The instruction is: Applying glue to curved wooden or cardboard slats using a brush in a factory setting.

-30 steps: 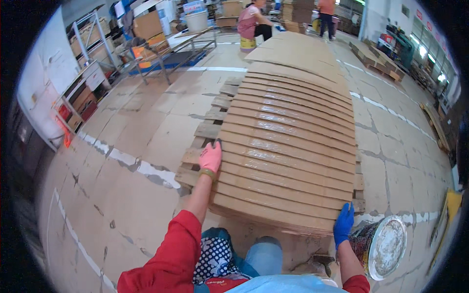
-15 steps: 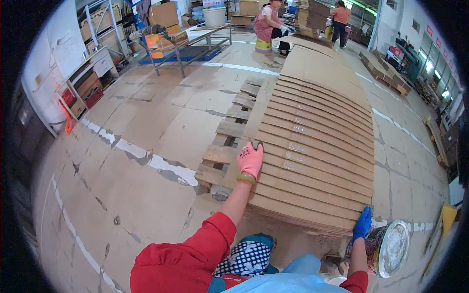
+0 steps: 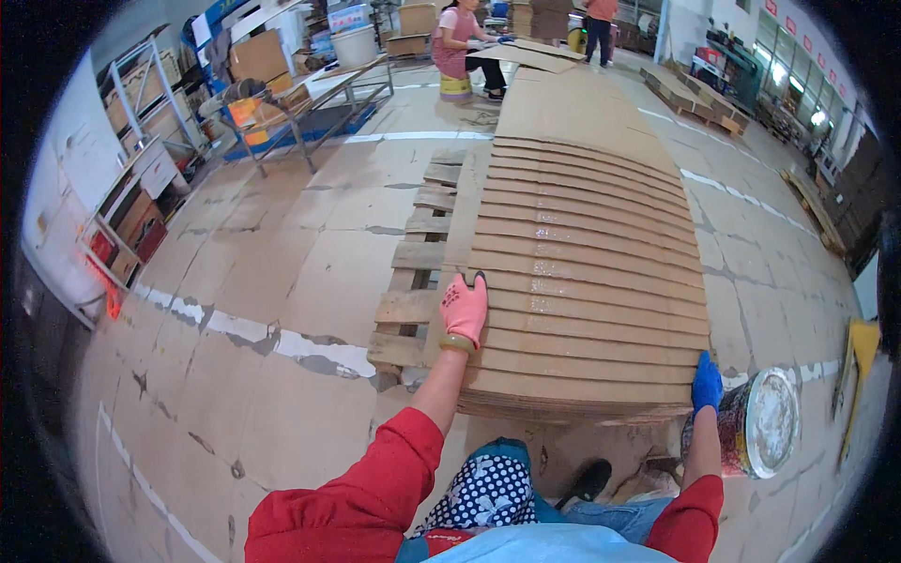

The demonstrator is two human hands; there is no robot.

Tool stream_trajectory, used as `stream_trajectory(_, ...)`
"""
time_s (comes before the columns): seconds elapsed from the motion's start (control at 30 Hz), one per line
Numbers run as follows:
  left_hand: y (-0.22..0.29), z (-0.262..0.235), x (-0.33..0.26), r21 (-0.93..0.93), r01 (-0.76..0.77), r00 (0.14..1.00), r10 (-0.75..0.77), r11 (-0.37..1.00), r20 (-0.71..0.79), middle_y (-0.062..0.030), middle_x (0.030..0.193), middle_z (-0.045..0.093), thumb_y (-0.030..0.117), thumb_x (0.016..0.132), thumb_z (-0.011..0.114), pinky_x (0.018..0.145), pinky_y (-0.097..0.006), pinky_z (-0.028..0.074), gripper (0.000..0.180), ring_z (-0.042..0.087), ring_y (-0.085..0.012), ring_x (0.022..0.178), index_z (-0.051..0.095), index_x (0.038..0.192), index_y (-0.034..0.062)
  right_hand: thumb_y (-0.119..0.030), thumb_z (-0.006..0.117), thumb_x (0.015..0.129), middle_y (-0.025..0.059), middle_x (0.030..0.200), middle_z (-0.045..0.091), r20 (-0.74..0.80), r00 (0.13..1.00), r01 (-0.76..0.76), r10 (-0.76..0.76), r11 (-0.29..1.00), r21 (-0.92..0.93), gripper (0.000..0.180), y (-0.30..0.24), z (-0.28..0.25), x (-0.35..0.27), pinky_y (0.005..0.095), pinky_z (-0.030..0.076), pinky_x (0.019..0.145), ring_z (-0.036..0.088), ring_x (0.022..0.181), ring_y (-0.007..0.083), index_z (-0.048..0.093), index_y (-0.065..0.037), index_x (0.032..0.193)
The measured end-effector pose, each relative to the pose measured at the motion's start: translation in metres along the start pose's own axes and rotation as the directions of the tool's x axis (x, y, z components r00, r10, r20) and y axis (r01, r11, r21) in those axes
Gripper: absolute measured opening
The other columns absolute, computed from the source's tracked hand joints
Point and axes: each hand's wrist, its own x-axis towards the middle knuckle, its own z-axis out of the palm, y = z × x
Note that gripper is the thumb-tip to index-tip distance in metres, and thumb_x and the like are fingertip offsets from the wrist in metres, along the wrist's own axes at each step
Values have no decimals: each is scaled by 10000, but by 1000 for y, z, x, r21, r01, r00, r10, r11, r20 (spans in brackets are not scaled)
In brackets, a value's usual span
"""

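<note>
A long stack of brown cardboard sheets [image 3: 591,272] lies in front of me, the sheets overlapping like steps with their near edges staggered. My left hand [image 3: 463,310], in a pink glove with a greenish bangle at the wrist, rests against the stack's left edge, its thumb apart over the cardboard. At the near right corner, my right hand [image 3: 707,383], in a blue glove, lies along the stack's side with its fingers pointing away from me. Neither hand has lifted a sheet. The fingers on the far sides of the edges are partly hidden.
A wooden pallet [image 3: 404,308] sticks out left of the stack. Beside my right arm stands a round bucket [image 3: 771,422] with a whitish top. A person [image 3: 455,42] sits beyond the stack's far end; another [image 3: 599,28] stands behind. A metal-framed table [image 3: 324,94] is far left.
My view has shifted, so the stack and room sit farther left and higher. My right hand has slid slightly forward along the stack's side. My left hand keeps to the left edge.
</note>
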Motion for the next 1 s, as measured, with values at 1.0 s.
stream_trajectory(1.0, 4, 7, -1, 2, 18, 1000, -18, 1000, -24, -245, 1104, 537, 425, 829, 457, 888, -410, 394, 555, 511, -370, 1034, 510, 1125, -41, -67, 400, 860, 168, 833, 563, -83, 987, -109, 134, 961, 252, 393, -2, 23, -5, 407, 457, 600, 571, 708, 306, 412, -105, 1251)
